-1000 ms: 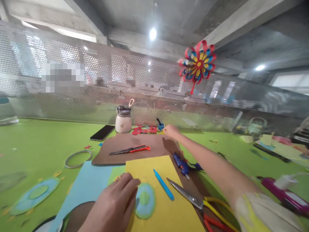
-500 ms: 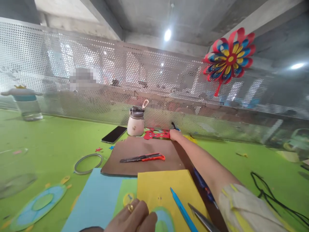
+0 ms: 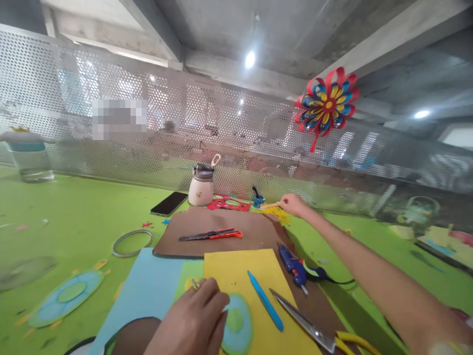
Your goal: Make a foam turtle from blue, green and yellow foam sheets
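Note:
My left hand (image 3: 194, 318), a ring on one finger, lies low in the middle with fingers bent together. Beside its knuckles a small yellow disc (image 3: 189, 284) partly shows; whether the fingers hold it is hidden. Right of it a blue-green paper oval (image 3: 236, 323) lies on a yellow sheet (image 3: 240, 264). My right hand (image 3: 293, 203) reaches far across the table, pinching a thin yellow stick (image 3: 271, 205) that points left. Below that stick are yellow paper cutouts (image 3: 279, 214); a small blue pot (image 3: 258, 200) with a dark handle in it stands just left.
A utility knife (image 3: 212, 235) lies on brown board (image 3: 258, 227). Nearby are a blue pen (image 3: 265, 301), scissors (image 3: 306, 320), a blue glue gun (image 3: 293, 266), a phone (image 3: 169, 203), a cream bottle (image 3: 200, 190) and a tape ring (image 3: 121, 251). A perforated screen (image 3: 148, 158) stands behind.
My right hand has moved right from beside the red cutout and blue pot, and now shows a yellow stick in its fingers. The view has shifted, baring the glue gun and scissors handles.

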A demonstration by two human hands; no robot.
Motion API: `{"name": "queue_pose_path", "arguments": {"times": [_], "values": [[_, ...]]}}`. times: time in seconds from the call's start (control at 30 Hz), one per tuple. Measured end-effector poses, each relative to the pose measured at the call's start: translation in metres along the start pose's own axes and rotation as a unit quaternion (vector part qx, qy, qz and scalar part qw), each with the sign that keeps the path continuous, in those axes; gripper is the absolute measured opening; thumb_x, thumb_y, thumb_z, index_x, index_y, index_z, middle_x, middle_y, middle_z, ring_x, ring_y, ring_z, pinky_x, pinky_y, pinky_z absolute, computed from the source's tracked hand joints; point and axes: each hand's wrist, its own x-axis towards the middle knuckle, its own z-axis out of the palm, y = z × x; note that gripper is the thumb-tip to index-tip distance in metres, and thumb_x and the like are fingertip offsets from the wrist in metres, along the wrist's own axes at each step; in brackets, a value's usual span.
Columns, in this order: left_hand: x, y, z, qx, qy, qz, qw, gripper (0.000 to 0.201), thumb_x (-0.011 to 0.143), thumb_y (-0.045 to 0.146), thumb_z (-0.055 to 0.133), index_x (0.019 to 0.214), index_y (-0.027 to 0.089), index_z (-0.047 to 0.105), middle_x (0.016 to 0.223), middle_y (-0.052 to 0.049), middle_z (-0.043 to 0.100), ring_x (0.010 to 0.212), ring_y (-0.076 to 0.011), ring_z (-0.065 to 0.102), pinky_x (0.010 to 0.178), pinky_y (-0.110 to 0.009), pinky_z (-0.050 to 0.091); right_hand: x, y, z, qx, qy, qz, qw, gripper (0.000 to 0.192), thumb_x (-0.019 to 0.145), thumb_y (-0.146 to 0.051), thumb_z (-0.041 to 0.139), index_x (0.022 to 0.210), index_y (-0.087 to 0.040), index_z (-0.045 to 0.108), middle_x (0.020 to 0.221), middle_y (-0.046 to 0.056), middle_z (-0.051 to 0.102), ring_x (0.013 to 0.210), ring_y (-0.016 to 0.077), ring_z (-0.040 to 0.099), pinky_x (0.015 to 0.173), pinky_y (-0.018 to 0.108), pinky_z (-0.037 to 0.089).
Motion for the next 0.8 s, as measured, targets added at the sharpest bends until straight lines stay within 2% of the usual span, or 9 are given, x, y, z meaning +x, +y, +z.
{"name": "queue_pose_path", "arguments": {"times": [0.07, 0.13, 0.23, 0.33, 0.4, 0.57, 0.63, 0.73, 0.8], "values": [[0.000, 0.000, -0.001, -0.028, 0.008, -0.008, 1.000, 0.019, 0.091, 0.019, 0.042, 0.086, 0.021, 0.060, 0.086, -0.007, 0.060, 0.077, -0.0207, 0.062, 0.068, -0.032, 0.052, -0.031, 0.007, -0.014, 0.068, 0.018, -0.001, 0.998, 0.028, 0.092, -0.031, 0.055, 0.114, -0.014, 0.058, 0.110, 0.008, 0.063, 0.090, 0.0189, 0.064, 0.077, 0.038, 0.055], [0.000, -0.002, 0.000, -0.053, 0.038, 0.003, 0.998, 0.020, 0.091, 0.020, 0.041, 0.094, 0.021, 0.061, 0.089, -0.007, 0.061, 0.080, -0.0206, 0.063, 0.067, -0.032, 0.053, -0.069, 0.005, -0.024, 0.135, 0.034, -0.014, 0.990, 0.024, 0.095, -0.028, 0.048, 0.099, -0.008, 0.061, 0.089, 0.010, 0.069, 0.073, 0.0158, 0.067, 0.073, 0.035, 0.056], [0.000, -0.002, -0.001, -0.061, 0.097, 0.011, 0.993, 0.022, 0.092, 0.025, 0.044, 0.109, 0.021, 0.058, 0.100, -0.008, 0.062, 0.090, -0.0208, 0.063, 0.074, -0.031, 0.053, -0.137, -0.012, -0.030, 0.218, 0.037, -0.054, 0.974, 0.021, 0.089, -0.032, 0.056, 0.092, -0.012, 0.061, 0.082, 0.008, 0.071, 0.069, 0.0149, 0.067, 0.073, 0.032, 0.056], [-0.003, 0.007, -0.004, -0.036, 0.130, 0.029, 0.990, 0.031, 0.091, 0.030, 0.050, 0.121, 0.021, 0.051, 0.111, -0.010, 0.061, 0.100, -0.0227, 0.062, 0.082, -0.033, 0.052, -0.202, -0.037, -0.027, 0.360, -0.042, -0.110, 0.926, 0.020, 0.082, -0.036, 0.064, 0.087, -0.016, 0.064, 0.074, 0.005, 0.070, 0.065, 0.0151, 0.065, 0.065, 0.030, 0.055], [-0.005, 0.014, -0.006, -0.022, 0.137, 0.064, 0.988, 0.036, 0.090, 0.031, 0.052, 0.124, 0.019, 0.049, 0.113, -0.011, 0.061, 0.102, -0.0241, 0.061, 0.082, -0.033, 0.051, -0.233, -0.053, -0.022, 0.417, -0.079, -0.117, 0.898, 0.017, 0.078, -0.033, 0.069, 0.082, -0.017, 0.066, 0.068, 0.004, 0.068, 0.061, 0.0140, 0.063, 0.060, 0.028, 0.052], [-0.006, 0.021, -0.005, -0.048, 0.090, 0.122, 0.987, 0.014, 0.095, 0.021, 0.042, 0.100, 0.019, 0.054, 0.080, -0.003, 0.061, 0.070, -0.0172, 0.060, 0.062, -0.028, 0.047, -0.263, -0.068, -0.005, 0.541, -0.106, -0.085, 0.830, 0.015, 0.075, -0.030, 0.074, 0.078, -0.017, 0.067, 0.065, 0.002, 0.067, 0.058, 0.0121, 0.060, 0.057, 0.025, 0.050], [-0.005, 0.021, -0.004, -0.054, 0.069, 0.117, 0.989, 0.014, 0.096, 0.022, 0.040, 0.096, 0.018, 0.054, 0.076, -0.002, 0.059, 0.066, -0.0162, 0.057, 0.060, -0.028, 0.044, -0.264, -0.069, 0.002, 0.593, -0.105, -0.074, 0.795, 0.015, 0.076, -0.030, 0.074, 0.082, -0.018, 0.068, 0.064, 0.001, 0.067, 0.057, 0.0113, 0.059, 0.058, 0.025, 0.048], [-0.004, 0.023, -0.002, -0.054, 0.025, 0.107, 0.992, 0.016, 0.097, 0.024, 0.039, 0.092, 0.017, 0.053, 0.076, -0.002, 0.058, 0.066, -0.0152, 0.056, 0.061, -0.027, 0.043, -0.266, -0.072, 0.017, 0.647, -0.147, -0.076, 0.744, 0.020, 0.080, -0.031, 0.071, 0.096, -0.018, 0.070, 0.066, 0.002, 0.067, 0.059, 0.0115, 0.058, 0.061, 0.027, 0.046], [-0.004, 0.026, -0.001, -0.052, 0.003, 0.103, 0.993, 0.019, 0.097, 0.025, 0.038, 0.089, 0.017, 0.054, 0.076, -0.002, 0.058, 0.066, -0.0146, 0.055, 0.062, -0.026, 0.043, -0.269, -0.076, 0.027, 0.657, -0.174, -0.087, 0.728, 0.022, 0.083, -0.032, 0.067, 0.099, -0.017, 0.072, 0.066, 0.003, 0.067, 0.059, 0.0122, 0.058, 0.061, 0.028, 0.045]]}}
